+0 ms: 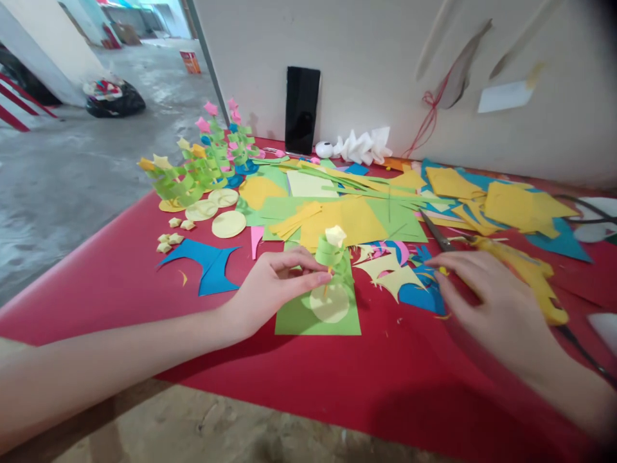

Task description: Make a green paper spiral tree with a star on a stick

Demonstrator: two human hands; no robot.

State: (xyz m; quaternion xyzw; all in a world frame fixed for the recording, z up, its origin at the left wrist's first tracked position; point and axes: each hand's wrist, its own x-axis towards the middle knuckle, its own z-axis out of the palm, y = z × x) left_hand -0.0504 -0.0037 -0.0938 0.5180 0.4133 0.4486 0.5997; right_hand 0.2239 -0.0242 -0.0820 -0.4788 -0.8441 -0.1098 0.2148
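My left hand point(274, 283) pinches the stem of a small paper tree point(332, 257), a green spiral with a pale yellow star on top. The tree stands on a pale yellow disc point(330, 303) that lies on a green paper sheet point(299, 319). My right hand point(486, 292) hovers palm down over blue and yellow paper scraps point(400, 276), fingers spread and slightly blurred, holding nothing. Just beyond its fingertips lie scissors point(439, 236) and a yellow glue gun point(525, 273).
A red table point(120, 283) carries finished paper trees point(193, 170) at the far left, pale yellow discs point(228, 224), small folded stars point(169, 241), a blue cutout point(207, 263) and piles of yellow, green and blue paper point(506, 202). A black phone point(301, 109) leans on the wall.
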